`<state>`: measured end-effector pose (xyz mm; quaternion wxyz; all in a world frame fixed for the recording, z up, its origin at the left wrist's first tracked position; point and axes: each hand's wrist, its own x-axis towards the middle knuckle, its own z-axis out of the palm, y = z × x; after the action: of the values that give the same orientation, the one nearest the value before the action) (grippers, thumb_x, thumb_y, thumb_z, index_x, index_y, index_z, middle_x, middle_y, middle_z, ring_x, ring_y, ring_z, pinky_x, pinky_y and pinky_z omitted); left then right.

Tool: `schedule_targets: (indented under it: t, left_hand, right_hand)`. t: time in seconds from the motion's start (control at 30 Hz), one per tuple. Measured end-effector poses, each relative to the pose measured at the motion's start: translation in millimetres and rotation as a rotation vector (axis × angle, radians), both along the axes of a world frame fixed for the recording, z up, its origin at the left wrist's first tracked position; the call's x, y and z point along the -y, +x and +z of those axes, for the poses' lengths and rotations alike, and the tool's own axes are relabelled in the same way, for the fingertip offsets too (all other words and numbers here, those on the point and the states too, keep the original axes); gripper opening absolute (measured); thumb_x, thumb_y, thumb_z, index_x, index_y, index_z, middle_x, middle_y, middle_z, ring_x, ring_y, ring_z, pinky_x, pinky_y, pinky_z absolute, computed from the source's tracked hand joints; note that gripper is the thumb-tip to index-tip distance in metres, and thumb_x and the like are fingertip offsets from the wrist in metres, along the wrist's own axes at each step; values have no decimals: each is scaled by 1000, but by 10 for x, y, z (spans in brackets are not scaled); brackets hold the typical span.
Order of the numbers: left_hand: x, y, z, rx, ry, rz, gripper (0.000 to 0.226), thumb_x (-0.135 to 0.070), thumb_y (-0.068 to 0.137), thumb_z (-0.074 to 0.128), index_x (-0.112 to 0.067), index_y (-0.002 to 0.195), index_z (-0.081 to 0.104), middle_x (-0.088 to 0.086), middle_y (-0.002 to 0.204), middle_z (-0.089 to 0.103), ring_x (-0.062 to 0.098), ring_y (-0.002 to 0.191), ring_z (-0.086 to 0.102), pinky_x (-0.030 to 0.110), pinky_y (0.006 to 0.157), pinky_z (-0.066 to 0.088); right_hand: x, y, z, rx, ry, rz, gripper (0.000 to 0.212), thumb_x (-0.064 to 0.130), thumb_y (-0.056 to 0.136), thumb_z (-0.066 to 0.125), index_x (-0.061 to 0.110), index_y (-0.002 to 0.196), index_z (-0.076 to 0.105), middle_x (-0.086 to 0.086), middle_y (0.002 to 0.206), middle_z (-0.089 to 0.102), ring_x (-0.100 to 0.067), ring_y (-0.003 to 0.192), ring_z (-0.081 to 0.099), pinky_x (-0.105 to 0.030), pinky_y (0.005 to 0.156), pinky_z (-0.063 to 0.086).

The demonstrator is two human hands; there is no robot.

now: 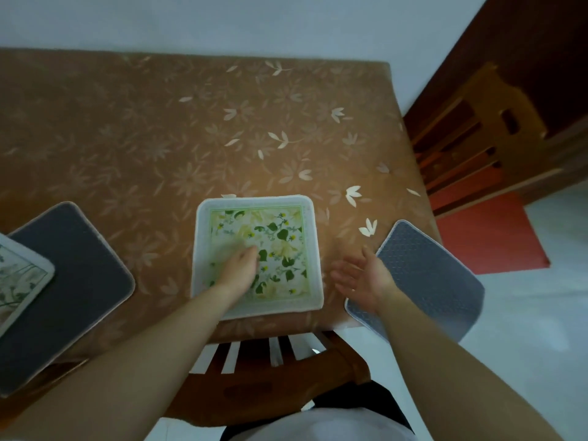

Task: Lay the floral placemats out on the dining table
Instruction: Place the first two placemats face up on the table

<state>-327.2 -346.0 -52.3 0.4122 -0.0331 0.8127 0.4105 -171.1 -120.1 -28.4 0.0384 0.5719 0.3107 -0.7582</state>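
A square floral placemat (pixel 280 224) with a white border and green leaves lies face up at the near edge of the dining table (pixel 159 122). My left hand (pixel 240 268) rests flat on it, fingers pointing away. My right hand (pixel 359 278) hovers palm up just right of it, fingers spread, holding nothing. Behind that hand a placemat (pixel 429 275) lies grey side up, overhanging the table's right corner. At the far left another grey-side-up placemat (pixel 73 265) lies under a floral one (pixel 19 281) that is cut off by the frame.
The table carries a brown cloth with pale flower prints. A wooden chair back (pixel 286 354) stands between me and the table. Another wooden chair (pixel 477 132) with a red seat is at the right end, near a dark door.
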Motion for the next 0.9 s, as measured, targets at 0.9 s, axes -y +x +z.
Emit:
schedule_targets:
  t: [0.9]
  left_hand:
    - [-1944,1717,84,682,91,572,82,-69,93,43,-6,145,48,14,128,71,33,119,63,45,93,46]
  right_hand:
    - [-2032,1378,-565,-80,-287,293,57,63,106,35,20,135,61,-12,131,70,-35,119,64,-52,104,41]
